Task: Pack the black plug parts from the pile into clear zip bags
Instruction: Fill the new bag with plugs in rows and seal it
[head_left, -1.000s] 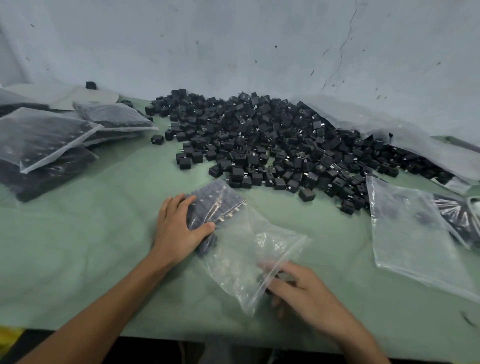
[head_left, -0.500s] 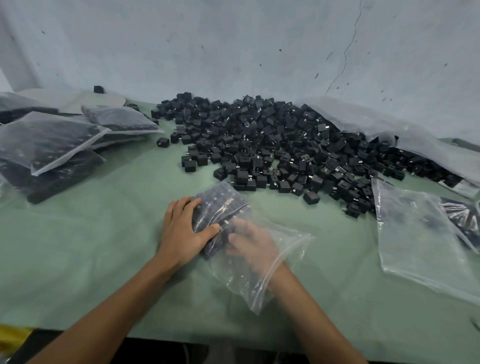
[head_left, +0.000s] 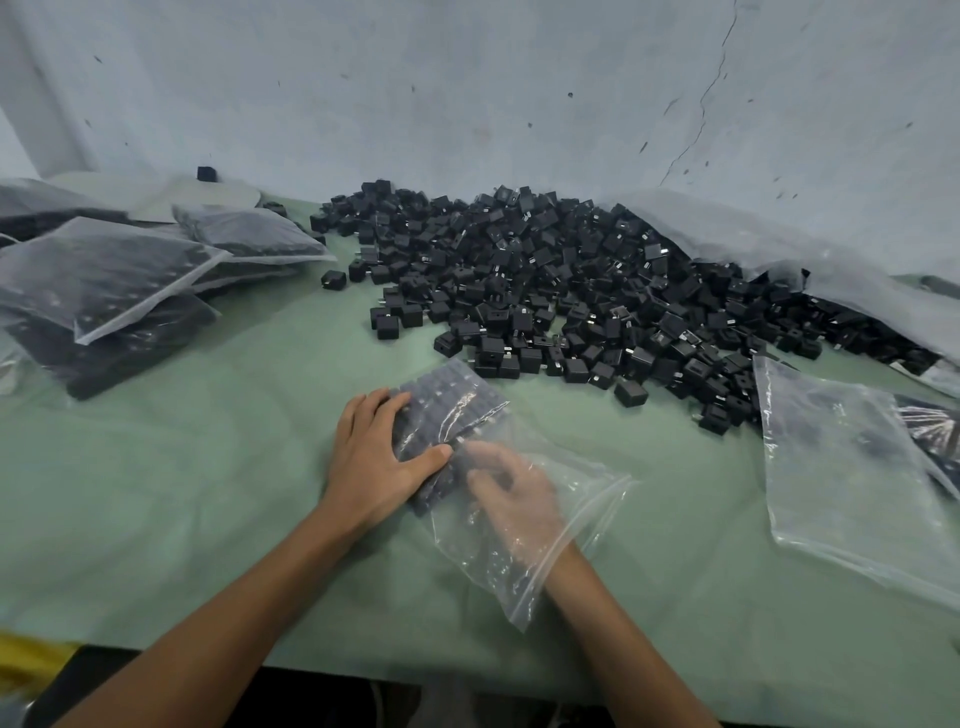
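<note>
A large pile of black plug parts (head_left: 571, 291) covers the green table from the middle to the back right. In front of it lies a clear zip bag (head_left: 524, 551), its far end packed with rows of plug parts (head_left: 452, 405). My left hand (head_left: 374, 462) rests on the left side of that packed end, fingers along its edge and thumb across the near corner. My right hand (head_left: 511, 499) is inside the bag through its mouth, seen blurred through the plastic, fingertips near the packed rows. Whether it holds any parts cannot be made out.
Several filled zip bags (head_left: 104, 280) are stacked at the left. Empty clear bags (head_left: 852, 467) lie at the right, and a big plastic sheet (head_left: 779, 249) runs behind the pile. A grey wall stands close behind. The table edge (head_left: 311, 670) runs near me.
My right hand has gone from the bag's mouth into the bag, up toward the packed rows. My left hand has stayed on the packed end.
</note>
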